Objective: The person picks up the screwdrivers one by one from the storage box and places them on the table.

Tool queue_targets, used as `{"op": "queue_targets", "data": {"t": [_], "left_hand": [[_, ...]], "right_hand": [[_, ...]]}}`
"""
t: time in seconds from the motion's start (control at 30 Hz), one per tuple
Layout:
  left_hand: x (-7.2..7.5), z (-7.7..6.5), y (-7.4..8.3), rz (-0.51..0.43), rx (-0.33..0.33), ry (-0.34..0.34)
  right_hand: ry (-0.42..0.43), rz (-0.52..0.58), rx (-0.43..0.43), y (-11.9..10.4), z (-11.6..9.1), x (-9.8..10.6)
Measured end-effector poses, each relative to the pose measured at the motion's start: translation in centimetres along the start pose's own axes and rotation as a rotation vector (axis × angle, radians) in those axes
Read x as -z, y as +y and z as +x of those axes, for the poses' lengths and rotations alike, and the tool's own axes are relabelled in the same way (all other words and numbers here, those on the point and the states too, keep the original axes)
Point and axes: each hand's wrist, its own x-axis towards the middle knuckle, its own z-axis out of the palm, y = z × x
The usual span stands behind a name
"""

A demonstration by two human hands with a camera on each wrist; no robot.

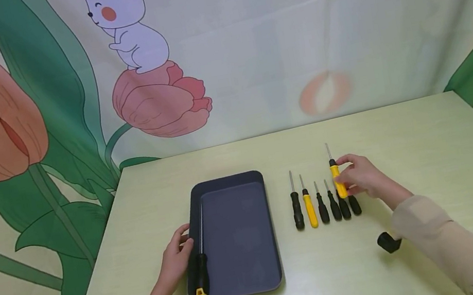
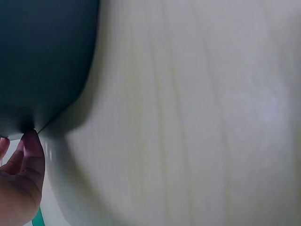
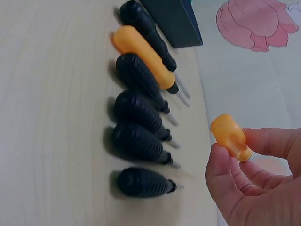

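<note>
My right hand (image 1: pixel 361 179) pinches a yellow-handled screwdriver (image 1: pixel 338 180) just above the table, its thin shaft pointing away. In the right wrist view its yellow handle (image 3: pixel 226 132) shows between thumb and fingers. At the left side of a dark rectangular tray (image 1: pixel 236 231), my left hand (image 1: pixel 176 257) holds the rim with its thumb and fingertips. Inside the tray, along its left wall, lies a long black screwdriver (image 1: pixel 202 268) with a yellow handle end. Below my right hand, several black screwdrivers (image 1: pixel 297 210) and another yellow screwdriver (image 1: pixel 310 208) form a row.
The pale wooden table (image 1: pixel 342 276) has its far edge close to a printed curtain (image 1: pixel 268 58) with tulips. Between the tray and the screwdriver row lies a strip of bare tabletop. Black wrist mounts (image 1: pixel 389 242) hang beside both sleeves.
</note>
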Motion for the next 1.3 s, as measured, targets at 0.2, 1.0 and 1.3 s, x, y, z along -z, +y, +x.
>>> {"op": "queue_targets", "data": {"t": [0.2,1.0,1.3], "left_hand": [[0.0,0.0,-0.1,-0.001,-0.004,0.000],[0.0,0.0,0.1,0.003,-0.004,-0.002],[-0.1,0.1,0.0,0.006,0.007,0.005]], "right_hand": [[0.004,0.020,-0.024,1.0,-0.1,1.0],[0.011,-0.114,-0.152,3.4,-0.1,2.7],[0.025,-0.135,-0.194,3.7,0.0,2.4]]}}
